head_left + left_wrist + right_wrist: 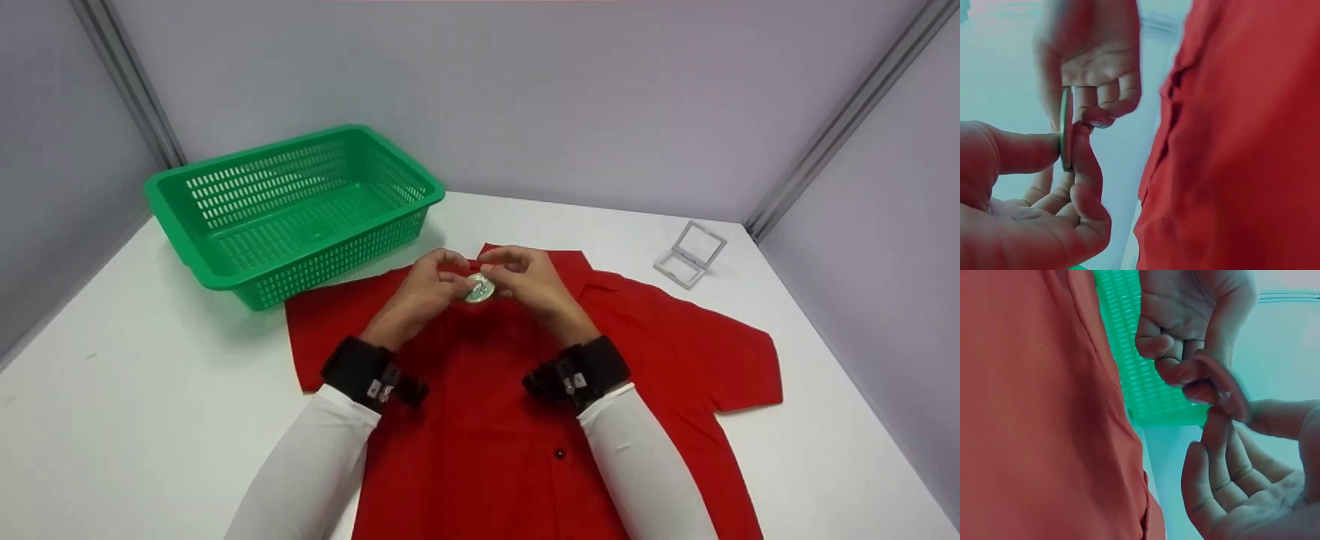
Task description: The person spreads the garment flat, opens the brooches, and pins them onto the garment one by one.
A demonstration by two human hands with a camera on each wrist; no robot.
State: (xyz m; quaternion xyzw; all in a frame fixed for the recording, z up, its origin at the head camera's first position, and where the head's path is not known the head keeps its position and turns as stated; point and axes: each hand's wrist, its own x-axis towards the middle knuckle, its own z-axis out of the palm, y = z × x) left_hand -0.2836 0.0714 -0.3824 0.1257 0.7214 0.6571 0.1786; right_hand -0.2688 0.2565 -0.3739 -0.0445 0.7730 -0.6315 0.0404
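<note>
A round gold-coloured coin (480, 288) with a greyish design on its face stands between both hands, over the collar end of a red short-sleeved shirt (660, 337). My left hand (424, 292) pinches its left edge between thumb and fingers. From the other side, the thumb and fingers of my right hand (532, 281) pinch the opposite edge. In the left wrist view the coin (1066, 129) appears edge-on between thumb and forefinger. The right wrist view has the coin (1225, 388) tilted, bridging the two hands. The shirt lies spread on the table, partly hidden by my forearms.
A green perforated basket (345, 259) stands at the back left, close to the shirt's left sleeve. At the back right, a small hinged grey frame (690, 256) with two see-through panels stands unfolded on the white table (150, 420). Pale walls enclose the back and sides.
</note>
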